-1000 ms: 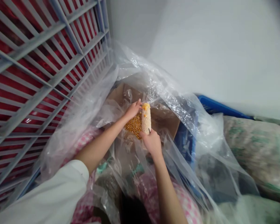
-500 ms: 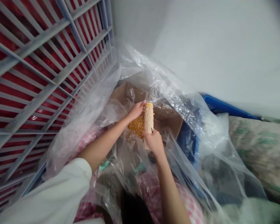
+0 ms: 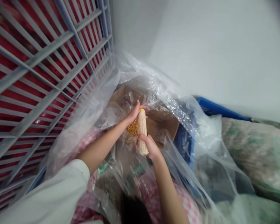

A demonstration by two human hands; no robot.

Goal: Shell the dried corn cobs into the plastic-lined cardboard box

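I hold a corn cob [image 3: 142, 129], pale and mostly stripped, with a few yellow kernels left at its far tip. My left hand [image 3: 133, 113] wraps round the top end, thumb on the tip. My right hand [image 3: 148, 146] grips the lower end. Both are held over a cardboard box [image 3: 163, 119] lined with clear plastic. A heap of loose yellow kernels [image 3: 133, 128] lies in the box just left of the cob.
A grey metal cage [image 3: 49, 71] with red sacks behind it fills the left. Crumpled clear plastic sheeting [image 3: 177, 105] drapes round the box. A blue crate [image 3: 214, 109] and a green-patterned sack [image 3: 256, 149] lie at right. A white wall stands behind.
The cob has tilted and slid down through my right hand, its bare end now sticking out below. My left hand has closed further over the tip. The view has shifted slightly.
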